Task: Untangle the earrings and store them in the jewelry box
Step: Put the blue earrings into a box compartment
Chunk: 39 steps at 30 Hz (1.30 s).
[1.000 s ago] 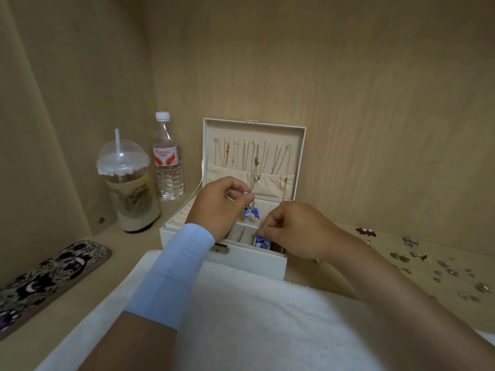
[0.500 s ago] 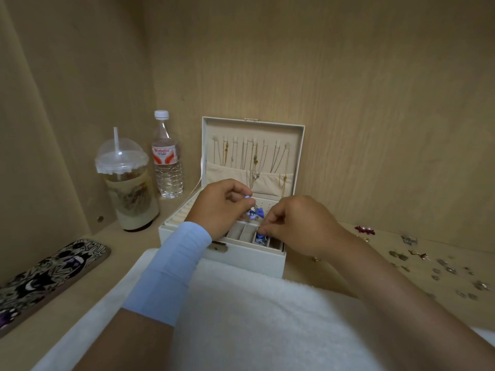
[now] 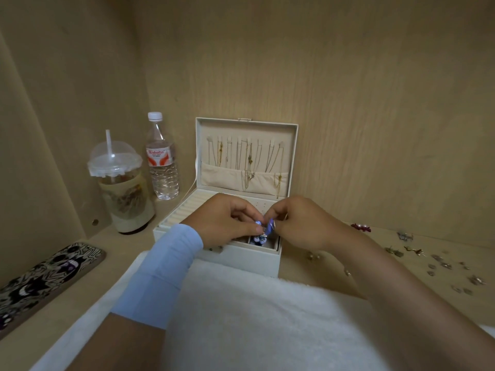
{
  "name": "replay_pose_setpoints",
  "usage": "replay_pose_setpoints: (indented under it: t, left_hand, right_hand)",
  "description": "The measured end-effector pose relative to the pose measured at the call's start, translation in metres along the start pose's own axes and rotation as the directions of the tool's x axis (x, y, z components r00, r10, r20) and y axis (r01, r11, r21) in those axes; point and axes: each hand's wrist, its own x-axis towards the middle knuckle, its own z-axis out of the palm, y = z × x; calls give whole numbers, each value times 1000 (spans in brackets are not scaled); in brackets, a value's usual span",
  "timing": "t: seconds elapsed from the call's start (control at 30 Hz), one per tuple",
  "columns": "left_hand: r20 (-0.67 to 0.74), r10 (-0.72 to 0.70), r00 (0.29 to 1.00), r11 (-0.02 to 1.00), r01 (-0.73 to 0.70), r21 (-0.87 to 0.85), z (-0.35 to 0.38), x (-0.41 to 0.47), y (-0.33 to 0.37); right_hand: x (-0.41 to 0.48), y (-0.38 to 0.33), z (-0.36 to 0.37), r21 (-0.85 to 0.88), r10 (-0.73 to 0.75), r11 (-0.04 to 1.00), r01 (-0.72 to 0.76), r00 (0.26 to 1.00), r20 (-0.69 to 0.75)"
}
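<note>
A white jewelry box (image 3: 241,259) stands open in the middle, its lid upright with thin chains hanging inside. Both hands hover over its front compartments. My left hand (image 3: 227,219) and my right hand (image 3: 300,223) pinch a small tangle of blue earrings (image 3: 265,227) between their fingertips, close together. More blue pieces (image 3: 258,240) lie in a compartment right below. Several loose earrings (image 3: 439,263) are scattered on the shelf at the right, with a red one (image 3: 360,227) nearer the box.
A lidded plastic cup with a straw (image 3: 120,188) and a water bottle (image 3: 162,159) stand left of the box. A patterned flat case (image 3: 45,277) lies at the far left. A white fluffy towel (image 3: 254,317) covers the front. Wooden walls close in behind and left.
My right hand has risen from the front compartment to meet my left hand, and both now pinch the blue earrings together.
</note>
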Motion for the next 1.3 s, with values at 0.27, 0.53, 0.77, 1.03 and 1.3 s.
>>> replay_pose_setpoints:
  t: [0.27, 0.53, 0.77, 1.03, 1.3]
  left_hand:
    - [-12, -7, 1000, 984, 9, 178, -1, 3, -9]
    - [-62, 15, 998, 972, 0, 235, -9, 2, -12]
    - [-4, 58, 998, 961, -55, 271, -4, 4, -14]
    - [0, 54, 999, 870, -47, 490, -12, 1, -16]
    - [70, 92, 993, 964, -106, 246, -5, 5, -17]
  right_hand:
    - [-1, -4, -3, 110, -2, 994, 1, 1000, 13]
    - [-1, -6, 9, 162, -77, 984, 78, 997, -16]
    - [-1, 3, -8, 349, -3, 937, 16, 999, -39]
    - [0, 1, 5, -17, -48, 999, 48, 999, -19]
    - [-1, 1, 9, -78, -86, 994, 81, 995, -59]
